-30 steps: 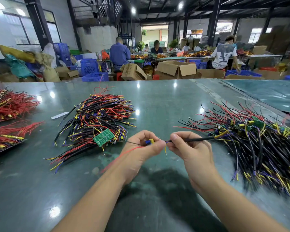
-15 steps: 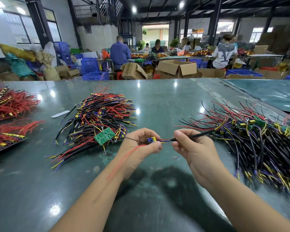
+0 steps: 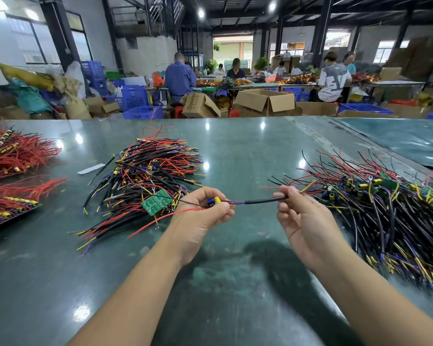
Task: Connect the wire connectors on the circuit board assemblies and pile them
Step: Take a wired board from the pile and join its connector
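Observation:
My left hand (image 3: 203,216) pinches a small blue and yellow connector (image 3: 213,201), from which thin red and black leads trail off to the left. My right hand (image 3: 303,216) pinches the black sleeved wire (image 3: 263,200) that runs from that connector to the right, its yellow tip sticking out past my fingers. Both hands hover above the green table (image 3: 235,151). A pile of assemblies (image 3: 148,176) with a green circuit board (image 3: 156,202) on top lies to the left. A bigger tangled pile of assemblies (image 3: 390,208) lies to the right.
Red wire bundles (image 3: 15,151) and a tray of more red wires (image 3: 8,203) sit at the far left. A white slip (image 3: 90,169) lies beside the left pile. Beyond the table are cardboard boxes (image 3: 265,101), blue crates (image 3: 133,97) and people working at other benches.
My hands have drawn apart, so the sleeved wire now stretches between them. My right hand slid rightward along the wire while the left kept hold of the connector.

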